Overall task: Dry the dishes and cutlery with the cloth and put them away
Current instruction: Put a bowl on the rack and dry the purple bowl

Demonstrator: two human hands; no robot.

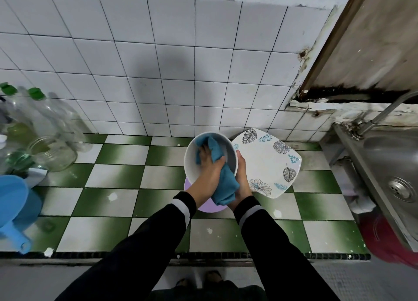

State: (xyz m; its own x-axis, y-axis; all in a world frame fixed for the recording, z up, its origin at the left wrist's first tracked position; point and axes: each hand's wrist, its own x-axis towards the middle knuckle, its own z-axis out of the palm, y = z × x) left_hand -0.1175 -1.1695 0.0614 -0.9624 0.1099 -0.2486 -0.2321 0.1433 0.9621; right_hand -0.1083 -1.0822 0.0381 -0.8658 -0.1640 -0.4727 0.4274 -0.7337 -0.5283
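Note:
A white bowl (pixel 192 167) is held tilted above the green and white checked counter (pixel 108 201). My left hand (pixel 209 171) presses a blue cloth (pixel 222 181) into the bowl's inside. My right hand (pixel 242 181) grips the bowl's right rim from outside, with the cloth's tail hanging over it. A square white plate with leaf prints (pixel 267 162) lies on the counter just right of the bowl. A purple dish (pixel 208 207) sits under my hands, mostly hidden.
Clear bottles with green caps (pixel 34 110) and a glass jar (pixel 54 153) stand at the left. A blue plastic scoop (pixel 13 205) lies at the left edge. A steel sink (pixel 389 174) with a tap (pixel 384 113) is at the right, over a red basin (pixel 389 239).

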